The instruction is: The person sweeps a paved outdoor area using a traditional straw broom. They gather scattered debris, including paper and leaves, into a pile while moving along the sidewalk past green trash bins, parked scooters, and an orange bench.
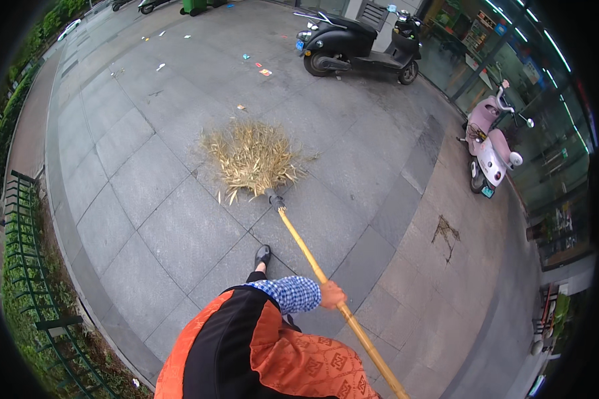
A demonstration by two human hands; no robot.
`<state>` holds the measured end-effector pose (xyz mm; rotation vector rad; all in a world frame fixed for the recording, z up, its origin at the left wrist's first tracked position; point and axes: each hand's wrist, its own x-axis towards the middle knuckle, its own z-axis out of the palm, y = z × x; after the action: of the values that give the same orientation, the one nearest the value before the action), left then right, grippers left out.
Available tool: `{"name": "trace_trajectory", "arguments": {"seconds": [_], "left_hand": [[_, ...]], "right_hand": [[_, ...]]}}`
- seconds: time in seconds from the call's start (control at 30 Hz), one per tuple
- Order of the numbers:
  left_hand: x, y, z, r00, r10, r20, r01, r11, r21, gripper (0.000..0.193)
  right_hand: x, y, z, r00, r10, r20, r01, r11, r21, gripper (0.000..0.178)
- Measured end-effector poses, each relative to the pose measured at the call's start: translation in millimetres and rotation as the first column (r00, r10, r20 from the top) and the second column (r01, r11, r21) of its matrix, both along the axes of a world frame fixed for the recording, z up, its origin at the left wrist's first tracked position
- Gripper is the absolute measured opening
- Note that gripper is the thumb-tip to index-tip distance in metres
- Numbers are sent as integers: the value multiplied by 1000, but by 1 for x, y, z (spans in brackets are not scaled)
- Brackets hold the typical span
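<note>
My left hand (331,294) is wrapped round the yellow shaft of a long-handled broom (307,253). A blue checked sleeve cover (286,293) covers that forearm, which reaches across from an orange and black sleeve. The broom's head (254,156), a wide fan of dry straw-coloured twigs and leaves, rests on the grey paving ahead of me. A dark binding joins the head to the shaft. The shaft slants down to the right and leaves the picture at the lower edge. My right hand is out of sight. One dark shoe (263,255) shows beyond my left arm.
Paper scraps (265,72) and other litter lie on the paving farther off. A black scooter (366,41) stands at the back, a pink scooter (491,143) by the glass shopfront. A dark twig (446,233) lies right. A green fence (28,266) edges the hedge at left.
</note>
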<state>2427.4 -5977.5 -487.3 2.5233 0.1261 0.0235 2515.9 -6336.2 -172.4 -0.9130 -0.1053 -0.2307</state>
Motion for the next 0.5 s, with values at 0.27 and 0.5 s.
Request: {"name": "trace_trajectory", "arguments": {"seconds": [0.27, 0.5], "left_hand": [[-25, 346, 34, 823, 546, 153, -565, 763, 314, 18], [58, 391, 203, 795, 201, 573, -215, 976, -44, 17]], "right_hand": [[-25, 341, -2, 901, 427, -80, -434, 884, -173, 26], [53, 330, 123, 845, 345, 409, -357, 933, -48, 20]]}}
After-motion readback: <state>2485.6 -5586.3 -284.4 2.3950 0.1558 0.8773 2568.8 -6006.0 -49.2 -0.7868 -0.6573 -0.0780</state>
